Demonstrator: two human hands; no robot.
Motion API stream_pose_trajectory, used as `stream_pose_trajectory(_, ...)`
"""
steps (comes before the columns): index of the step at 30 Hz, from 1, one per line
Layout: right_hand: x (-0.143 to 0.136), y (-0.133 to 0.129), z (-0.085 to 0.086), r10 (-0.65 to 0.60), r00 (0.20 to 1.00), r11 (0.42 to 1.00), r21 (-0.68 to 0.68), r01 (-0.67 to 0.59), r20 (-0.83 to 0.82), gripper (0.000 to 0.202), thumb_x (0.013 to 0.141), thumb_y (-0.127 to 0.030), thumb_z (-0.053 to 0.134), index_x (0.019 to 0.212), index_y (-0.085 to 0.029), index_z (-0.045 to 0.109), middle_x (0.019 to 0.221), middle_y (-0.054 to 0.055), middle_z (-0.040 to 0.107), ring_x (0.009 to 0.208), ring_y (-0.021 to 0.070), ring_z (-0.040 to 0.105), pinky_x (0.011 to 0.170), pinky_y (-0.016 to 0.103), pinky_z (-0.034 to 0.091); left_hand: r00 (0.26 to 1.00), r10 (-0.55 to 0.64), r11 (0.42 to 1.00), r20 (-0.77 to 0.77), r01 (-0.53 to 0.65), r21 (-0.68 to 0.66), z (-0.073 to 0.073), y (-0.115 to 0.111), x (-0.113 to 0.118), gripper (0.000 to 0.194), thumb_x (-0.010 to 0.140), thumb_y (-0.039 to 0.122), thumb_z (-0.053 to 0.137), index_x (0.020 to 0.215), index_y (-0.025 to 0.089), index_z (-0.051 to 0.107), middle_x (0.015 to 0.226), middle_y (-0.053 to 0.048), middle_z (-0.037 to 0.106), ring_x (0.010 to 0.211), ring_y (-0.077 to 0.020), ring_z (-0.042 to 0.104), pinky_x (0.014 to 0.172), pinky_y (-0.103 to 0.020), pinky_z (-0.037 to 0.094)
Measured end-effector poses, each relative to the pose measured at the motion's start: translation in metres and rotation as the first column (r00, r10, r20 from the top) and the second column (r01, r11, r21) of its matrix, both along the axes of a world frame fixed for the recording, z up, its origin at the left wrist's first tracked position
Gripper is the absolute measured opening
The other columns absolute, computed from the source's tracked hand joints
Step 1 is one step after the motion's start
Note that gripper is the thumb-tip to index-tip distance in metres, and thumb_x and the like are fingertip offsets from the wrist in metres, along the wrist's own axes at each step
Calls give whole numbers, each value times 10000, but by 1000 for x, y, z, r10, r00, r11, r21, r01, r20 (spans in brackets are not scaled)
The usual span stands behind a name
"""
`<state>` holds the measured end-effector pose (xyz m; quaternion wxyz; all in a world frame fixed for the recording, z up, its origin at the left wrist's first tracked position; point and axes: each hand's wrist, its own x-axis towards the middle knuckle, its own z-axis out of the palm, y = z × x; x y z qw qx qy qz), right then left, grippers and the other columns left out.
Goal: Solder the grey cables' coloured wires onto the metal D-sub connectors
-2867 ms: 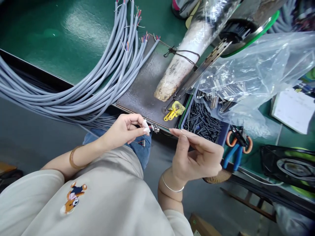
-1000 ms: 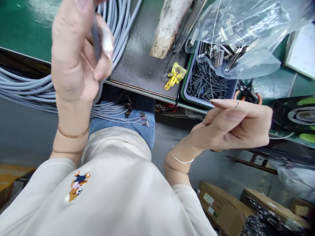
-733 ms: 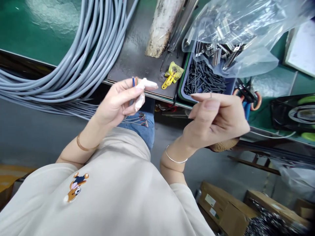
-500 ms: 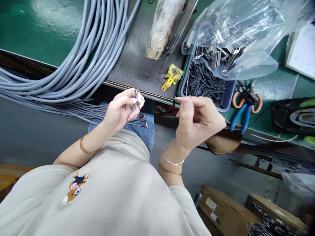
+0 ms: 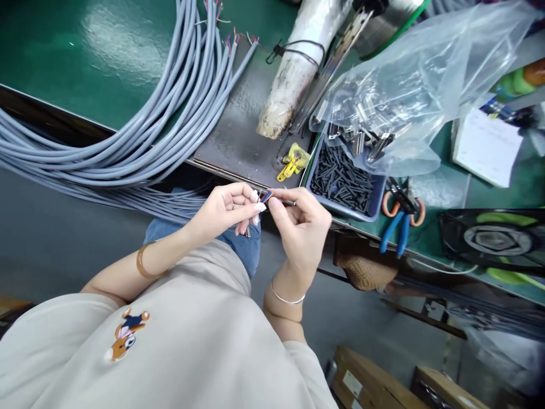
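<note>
My left hand is closed round the end of a grey cable, mostly hidden by the fingers. Thin coloured wires, blue and orange-red among them, fan out from its fingertips. From the other side, my right hand pinches at the tips of these wires with thumb and forefinger. Anything else inside that pinch is hidden. Below my left fingers, a small multi-pin connector shows over my lap. Just beyond the hands, a yellow tool with a crumpled yellow wrap lies on the dark board.
A thick bundle of grey cables curves over the bench's left side. At right stand a blue bin of short black tubes, a plastic bag of metal connectors and blue-handled pliers. A fan-like black object lies farther right.
My right hand has moved left from beside the bin, where a small dark piece showed at its fingertips, to the wires at my left hand. The camera view has shifted too.
</note>
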<state>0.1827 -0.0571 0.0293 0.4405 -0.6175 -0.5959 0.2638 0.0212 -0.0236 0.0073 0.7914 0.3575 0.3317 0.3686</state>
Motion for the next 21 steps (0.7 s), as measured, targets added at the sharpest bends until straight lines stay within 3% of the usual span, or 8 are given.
stream_pose_trajectory(4,-1,4,-3,20,991,994,-101,-33,-130,158,857,-326,716,768,-197,703,753,-18,632,542,62,415,473,235,271,999,-5,1000,-35,5,15,3,-1,-1,359,715,319,889,819,139,597,625,19,680,431,-49,556,422,-151,451)
stream_pose_trajectory(11,-3,5,-12,-46,958,997,-69,28,-282,193,871,-379,695,774,-213,691,721,-20,629,641,99,550,580,234,432,998,19,999,-64,-16,47,5,-2,-3,245,747,258,838,843,121,657,617,8,676,438,-41,512,417,-144,419)
stream_pose_trajectory(17,-2,8,-22,-76,946,993,-110,43,-314,305,854,-492,687,748,-210,642,675,-32,579,585,91,504,579,240,438,998,37,996,-41,-34,83,4,-3,-4,201,796,266,787,850,123,656,634,-9,686,438,-43,494,423,-153,412)
stream_pose_trajectory(21,0,10,-23,-61,959,990,-136,23,-276,263,843,-447,703,744,-208,655,674,-33,605,592,93,518,561,229,422,999,32,997,-34,-30,65,3,-3,-3,226,769,270,805,872,118,672,649,-14,689,469,-52,510,436,-155,431)
